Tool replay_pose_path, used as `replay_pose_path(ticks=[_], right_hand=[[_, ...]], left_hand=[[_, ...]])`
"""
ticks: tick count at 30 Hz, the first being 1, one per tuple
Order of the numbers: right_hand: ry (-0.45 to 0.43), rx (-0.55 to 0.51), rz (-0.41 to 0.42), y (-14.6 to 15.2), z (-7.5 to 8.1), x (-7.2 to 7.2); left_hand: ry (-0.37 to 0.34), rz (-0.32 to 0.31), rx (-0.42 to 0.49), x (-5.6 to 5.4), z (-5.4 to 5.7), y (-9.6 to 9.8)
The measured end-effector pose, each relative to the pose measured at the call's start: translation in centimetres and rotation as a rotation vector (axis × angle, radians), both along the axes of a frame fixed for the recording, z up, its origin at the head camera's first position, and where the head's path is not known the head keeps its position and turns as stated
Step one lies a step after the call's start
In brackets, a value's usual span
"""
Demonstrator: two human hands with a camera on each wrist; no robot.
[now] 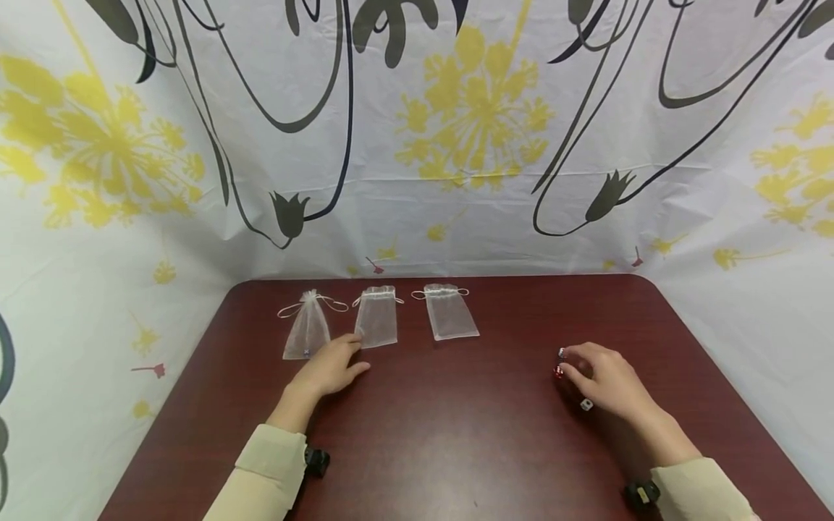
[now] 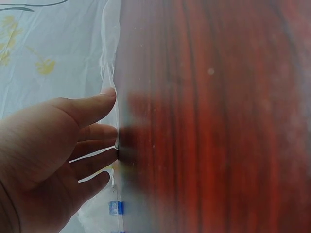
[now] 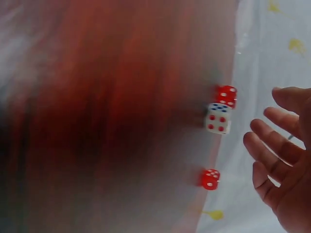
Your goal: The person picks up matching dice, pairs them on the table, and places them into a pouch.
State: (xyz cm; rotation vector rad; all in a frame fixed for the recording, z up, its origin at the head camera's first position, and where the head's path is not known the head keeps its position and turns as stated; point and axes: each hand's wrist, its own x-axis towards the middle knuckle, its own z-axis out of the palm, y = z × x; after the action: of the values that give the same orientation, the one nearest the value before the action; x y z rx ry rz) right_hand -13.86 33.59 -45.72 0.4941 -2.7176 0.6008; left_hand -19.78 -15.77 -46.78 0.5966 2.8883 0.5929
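My left hand rests low over the table, its fingertips at the lower corner of the middle sheer white drawstring bag. Its fingers look relaxed and hold nothing in the left wrist view. Beside it lies the left sheer bag, with a small blue die showing near its bottom. On the right, my right hand hovers beside several dice with fingers loosely bent. A white die with red and blue pips overlaps a red die in the right wrist view; another red die lies apart.
A third sheer bag lies flat at the back, right of the middle one. Another white die sits under the right wrist side. The dark red-brown table ends at a patterned white cloth.
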Motion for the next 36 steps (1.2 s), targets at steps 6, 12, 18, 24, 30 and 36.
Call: replay_pose_path(ticks=[6,12,18,24,30,36], right_hand=[[-0.106,0.037,-0.002,0.1,-0.6,-0.4],[-0.152,0.033,0.059,-0.1,-0.6,-1.0],[-0.162,0.055,0.107,0.0,-1.1,-1.3],[-0.17,0.053,0.111,0.0,-1.5,-1.4],[-0.155,0.056,0.105,-0.2,-1.5,-1.2],[-0.055,0.039,0.115,-0.5,-0.5,-1.4]], left_hand=[[0.0,0.005,-0.006,0.1,0.1,0.0],[-0.007,0.007,0.009,0.3,0.2,0.0],[-0.013,0.006,0.014,0.3,0.1,-0.1],[-0.012,0.009,0.021,0.3,0.1,-0.2],[-0.005,0.012,0.024,0.3,-0.1,-0.3],[0.004,0.012,0.022,0.3,-0.2,-0.3]])
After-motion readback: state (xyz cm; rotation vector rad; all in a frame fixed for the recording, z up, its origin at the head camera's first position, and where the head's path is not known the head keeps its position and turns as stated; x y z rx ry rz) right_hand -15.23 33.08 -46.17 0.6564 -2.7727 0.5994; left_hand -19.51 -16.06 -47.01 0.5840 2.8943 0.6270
